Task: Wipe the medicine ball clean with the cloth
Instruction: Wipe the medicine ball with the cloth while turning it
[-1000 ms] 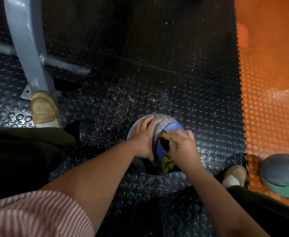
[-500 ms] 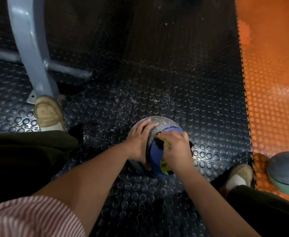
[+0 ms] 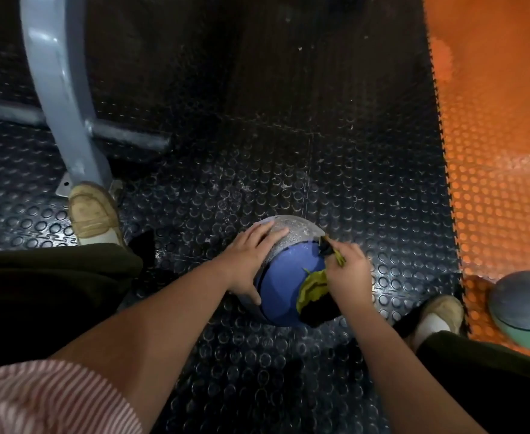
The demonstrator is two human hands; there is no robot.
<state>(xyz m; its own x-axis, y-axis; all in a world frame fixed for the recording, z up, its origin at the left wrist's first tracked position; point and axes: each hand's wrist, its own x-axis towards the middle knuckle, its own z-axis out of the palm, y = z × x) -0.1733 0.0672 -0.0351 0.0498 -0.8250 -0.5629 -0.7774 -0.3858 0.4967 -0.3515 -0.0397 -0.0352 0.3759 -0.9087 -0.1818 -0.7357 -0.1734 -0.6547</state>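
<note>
A blue and grey medicine ball (image 3: 284, 283) sits on the black studded floor mat between my feet. My left hand (image 3: 251, 261) lies flat on its left side, fingers straight over the grey part and thumb low on the blue part. My right hand (image 3: 346, 272) grips a yellow-green and black cloth (image 3: 312, 288) and presses it against the ball's right side. Part of the cloth pokes out above my fingers, and the rest hangs below my palm.
A grey metal machine leg (image 3: 60, 98) with a floor bar stands at the back left by my left shoe (image 3: 93, 214). My right shoe (image 3: 439, 314) is at the right. A second grey and green ball (image 3: 523, 308) lies on the orange mat (image 3: 492, 151).
My right hand with the cloth has slid from the ball's top middle to its right side. More of the blue surface shows. My left hand has stayed on the ball.
</note>
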